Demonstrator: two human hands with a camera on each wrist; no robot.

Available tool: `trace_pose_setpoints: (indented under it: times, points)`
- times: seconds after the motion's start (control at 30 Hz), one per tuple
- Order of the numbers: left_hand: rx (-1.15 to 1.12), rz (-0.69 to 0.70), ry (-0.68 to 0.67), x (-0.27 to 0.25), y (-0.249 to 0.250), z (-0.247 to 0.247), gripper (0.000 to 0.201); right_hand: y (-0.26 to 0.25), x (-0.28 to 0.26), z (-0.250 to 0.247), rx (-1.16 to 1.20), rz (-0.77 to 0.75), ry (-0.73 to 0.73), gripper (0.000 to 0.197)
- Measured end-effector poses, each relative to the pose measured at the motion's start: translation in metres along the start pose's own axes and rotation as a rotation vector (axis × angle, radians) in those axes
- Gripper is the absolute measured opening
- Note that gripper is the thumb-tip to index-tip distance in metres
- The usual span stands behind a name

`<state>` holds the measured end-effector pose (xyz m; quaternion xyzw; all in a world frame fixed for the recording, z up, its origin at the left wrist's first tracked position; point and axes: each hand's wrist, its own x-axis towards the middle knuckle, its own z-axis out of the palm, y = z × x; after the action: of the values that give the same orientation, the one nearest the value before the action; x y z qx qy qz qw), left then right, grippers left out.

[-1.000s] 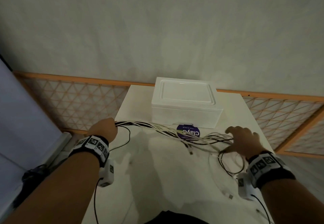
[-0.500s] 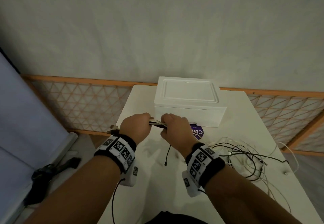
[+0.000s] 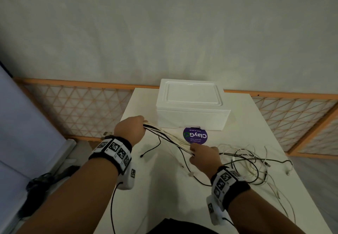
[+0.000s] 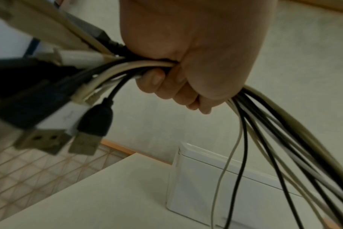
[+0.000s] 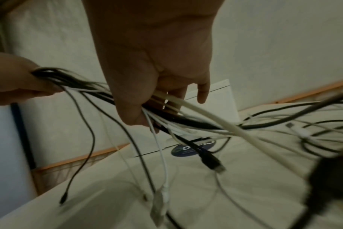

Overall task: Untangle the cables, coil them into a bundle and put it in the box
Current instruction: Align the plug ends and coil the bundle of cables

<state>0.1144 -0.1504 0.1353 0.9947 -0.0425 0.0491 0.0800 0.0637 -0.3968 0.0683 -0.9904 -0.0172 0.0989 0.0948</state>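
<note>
Two hands, the left hand [image 3: 130,130] and the right hand [image 3: 204,157], work over one white desk [image 3: 164,193] bearing one lidded white box [image 3: 192,113] and one round purple sticker [image 3: 195,136]. The black and white cables [image 3: 170,138] are too many and too tangled to count exactly; in the left wrist view at least three USB plugs [image 4: 84,144] hang out of the fist.

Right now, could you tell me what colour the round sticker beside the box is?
The round sticker is dark purple with white lettering; clearest in the head view.

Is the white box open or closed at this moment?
Closed. The lid sits flat on the white box; no gap shows, and the cables remain outside.
</note>
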Motion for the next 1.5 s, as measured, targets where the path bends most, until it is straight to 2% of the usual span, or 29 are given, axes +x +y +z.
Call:
trace_pose_setpoints:
  times: [0.07,0.13,0.17,0.23,0.27,0.3,0.37,0.43,0.5,0.57,0.6,0.67,0.73,0.77,0.83,0.87,0.97,1.0,1.03,1.1,1.17,1.2,1.23,1.3,1.33,1.37,1.4,1.47,1.5]
  points:
    - [-0.001,-0.023,-0.004,0.002,-0.003,0.001,0.02,0.012,-0.002,-0.005,0.003,0.071,-0.025,0.021]
    - [-0.018,-0.052,0.007,0.005,-0.01,-0.003,0.024,0.031,-0.001,-0.009,0.032,0.167,-0.109,0.032]
    - [-0.021,-0.066,0.011,0.006,-0.014,-0.006,0.024,0.041,-0.002,-0.011,0.057,0.146,-0.17,0.032]
    - [-0.007,-0.077,-0.001,0.008,-0.02,-0.012,0.022,0.058,-0.002,-0.018,0.083,0.043,-0.256,0.02]
    - [0.003,-0.078,-0.006,0.008,-0.021,-0.014,0.022,0.062,-0.002,-0.024,0.028,-0.012,-0.246,0.016]
    - [0.003,-0.08,-0.006,0.007,-0.021,-0.015,0.022,0.065,-0.002,-0.028,0.076,-0.007,-0.223,0.018]
    - [-0.021,-0.092,-0.007,0.008,-0.02,-0.015,0.022,0.071,0.005,-0.032,0.208,0.05,-0.198,0.024]
    - [-0.041,-0.111,0.008,0.009,-0.02,-0.017,0.021,0.071,0.016,-0.031,0.234,0.16,-0.108,0.029]
    - [-0.061,-0.125,0.039,0.012,-0.023,-0.021,0.02,0.066,0.018,-0.031,0.195,0.228,0.039,0.04]
    - [-0.067,-0.12,0.057,0.013,-0.026,-0.026,0.02,0.064,0.013,-0.023,0.273,0.246,0.068,0.063]
    - [-0.065,-0.111,0.06,0.013,-0.027,-0.028,0.02,0.06,0.011,-0.02,0.264,0.23,0.027,0.077]
    - [-0.074,-0.107,0.064,0.014,-0.029,-0.031,0.019,0.062,0.012,-0.007,0.102,0.25,-0.131,0.102]
    - [-0.075,-0.133,0.067,0.015,-0.035,-0.035,0.017,0.069,0.013,-0.002,0.05,0.304,-0.214,0.115]
    - [-0.076,-0.144,0.07,0.016,-0.038,-0.038,0.017,0.075,0.012,-0.003,0.094,0.286,-0.198,0.11]
    - [-0.062,-0.143,0.072,0.018,-0.044,-0.043,0.017,0.085,0.011,-0.004,0.202,0.21,-0.099,0.08]
    - [-0.054,-0.136,0.077,0.018,-0.046,-0.046,0.016,0.09,0.011,-0.004,0.248,0.167,-0.058,0.072]
    - [-0.059,-0.142,0.103,0.018,-0.048,-0.052,0.016,0.095,0.014,-0.007,0.337,-0.035,0.048,0.092]
    - [-0.068,-0.155,0.109,0.019,-0.05,-0.053,0.016,0.096,0.015,-0.01,0.367,-0.057,0.028,0.096]
    - [-0.075,-0.174,0.117,0.021,-0.054,-0.055,0.017,0.099,0.016,-0.013,0.399,-0.046,-0.033,0.093]
    - [-0.084,-0.222,0.12,0.024,-0.062,-0.06,0.017,0.113,0.019,-0.017,0.437,0.005,-0.133,0.065]
    - [-0.073,-0.252,0.127,0.026,-0.069,-0.068,0.017,0.13,0.022,-0.017,0.469,0.098,-0.028,0.029]
    - [-0.063,-0.253,0.134,0.027,-0.069,-0.071,0.017,0.136,0.021,-0.017,0.435,0.133,0.036,0.029]
    - [-0.055,-0.247,0.142,0.028,-0.069,-0.073,0.018,0.138,0.021,-0.018,0.388,0.116,0.08,0.045]
    - [-0.062,-0.236,0.151,0.031,-0.067,-0.077,0.017,0.134,0.02,-0.018,0.335,0.026,0.038,0.106]
    - [-0.077,-0.238,0.156,0.032,-0.067,-0.078,0.015,0.128,0.018,-0.021,0.34,0.001,-0.006,0.128]
    - [-0.098,-0.246,0.167,0.034,-0.069,-0.081,0.014,0.125,0.017,-0.022,0.348,-0.028,-0.042,0.136]
    - [-0.121,-0.258,0.181,0.036,-0.071,-0.084,0.013,0.127,0.016,-0.025,0.39,-0.038,-0.078,0.129]
    - [-0.13,-0.267,0.217,0.041,-0.076,-0.093,0.013,0.136,0.015,-0.031,0.526,0.048,-0.148,0.075]
    - [-0.118,-0.263,0.229,0.044,-0.078,-0.098,0.014,0.141,0.014,-0.033,0.539,0.101,-0.117,0.054]
